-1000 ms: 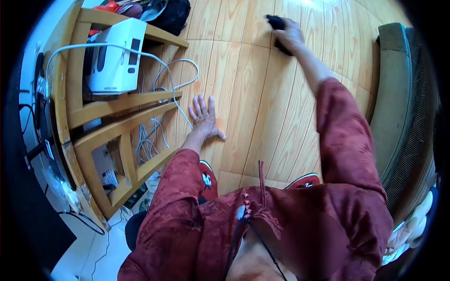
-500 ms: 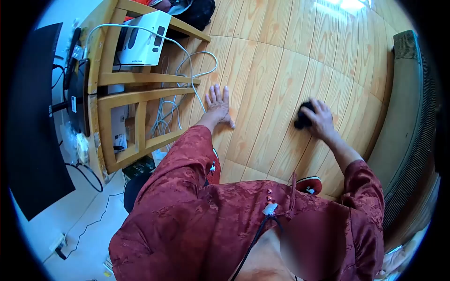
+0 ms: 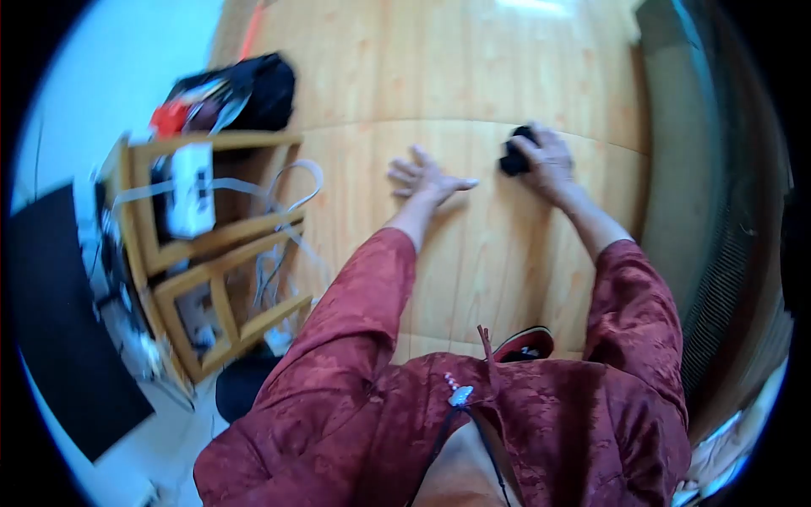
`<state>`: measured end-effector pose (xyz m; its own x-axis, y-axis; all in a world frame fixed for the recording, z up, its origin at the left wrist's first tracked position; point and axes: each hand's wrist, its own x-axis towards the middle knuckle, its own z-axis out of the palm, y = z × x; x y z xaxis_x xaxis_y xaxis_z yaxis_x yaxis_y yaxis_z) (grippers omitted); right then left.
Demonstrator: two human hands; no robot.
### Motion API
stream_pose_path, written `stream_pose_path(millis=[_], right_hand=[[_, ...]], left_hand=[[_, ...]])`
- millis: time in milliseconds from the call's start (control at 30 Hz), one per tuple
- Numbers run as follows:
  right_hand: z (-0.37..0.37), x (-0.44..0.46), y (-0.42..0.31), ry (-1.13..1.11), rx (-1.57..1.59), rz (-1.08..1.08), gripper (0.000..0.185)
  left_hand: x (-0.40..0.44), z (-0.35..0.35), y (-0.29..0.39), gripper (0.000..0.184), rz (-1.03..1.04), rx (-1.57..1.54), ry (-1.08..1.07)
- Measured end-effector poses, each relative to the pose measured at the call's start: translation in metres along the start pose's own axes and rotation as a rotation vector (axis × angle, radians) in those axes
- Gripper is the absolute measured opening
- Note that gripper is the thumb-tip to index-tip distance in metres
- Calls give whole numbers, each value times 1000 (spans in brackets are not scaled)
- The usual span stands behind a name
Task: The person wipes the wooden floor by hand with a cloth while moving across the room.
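Note:
My right hand (image 3: 549, 162) is closed on a bunched black cloth (image 3: 517, 152), which sits against the wood-grain floor (image 3: 481, 270). The cloth's exact kind is hard to make out. To its left, my left hand (image 3: 429, 179) has its fingers spread and holds nothing. A shadow shows beside that hand; whether it touches the floor I cannot tell. Red sleeves cover both arms.
On the left stands a wooden frame (image 3: 160, 255) with a white box (image 3: 193, 190) and loose white cables (image 3: 297, 182). A black bag (image 3: 266, 89) lies beyond it. A long padded seat (image 3: 680, 160) borders the right side. One red shoe (image 3: 525, 345) shows below.
The view has shifted and blurred. My left hand has left its place beside the wooden frame and is nearer my right hand. My right hand still grips the black cloth, farther forward.

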<state>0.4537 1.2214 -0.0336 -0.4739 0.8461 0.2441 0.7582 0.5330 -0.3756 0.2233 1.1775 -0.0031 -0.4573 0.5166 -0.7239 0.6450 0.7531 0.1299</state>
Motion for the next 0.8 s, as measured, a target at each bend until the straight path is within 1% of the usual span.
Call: stream_pose_path(millis=[33, 100, 300, 433, 467, 533, 700, 800], right_hand=[[-4, -1, -1, -52, -52, 8, 46], [3, -1, 7, -111, -21, 22, 48], [-7, 3, 4, -175, -4, 67, 44], [-7, 3, 7, -213, 6, 77, 54], [-7, 3, 7, -180, 11, 70, 53], [-8, 2, 7, -221, 31, 95, 52], [-8, 10, 10, -242, 116, 92, 48], [-12, 7, 11, -267, 111, 108, 43]], left_hand=[[2, 2, 10, 152, -65, -20, 5], [15, 17, 19, 160, -162, 95, 42], [25, 23, 21, 163, -205, 163, 50], [31, 28, 22, 164, -245, 203, 65], [30, 27, 21, 165, -233, 181, 60], [30, 26, 18, 166, -209, 133, 49], [33, 26, 18, 165, -238, 180, 64], [34, 30, 24, 165, -212, 210, 74]])
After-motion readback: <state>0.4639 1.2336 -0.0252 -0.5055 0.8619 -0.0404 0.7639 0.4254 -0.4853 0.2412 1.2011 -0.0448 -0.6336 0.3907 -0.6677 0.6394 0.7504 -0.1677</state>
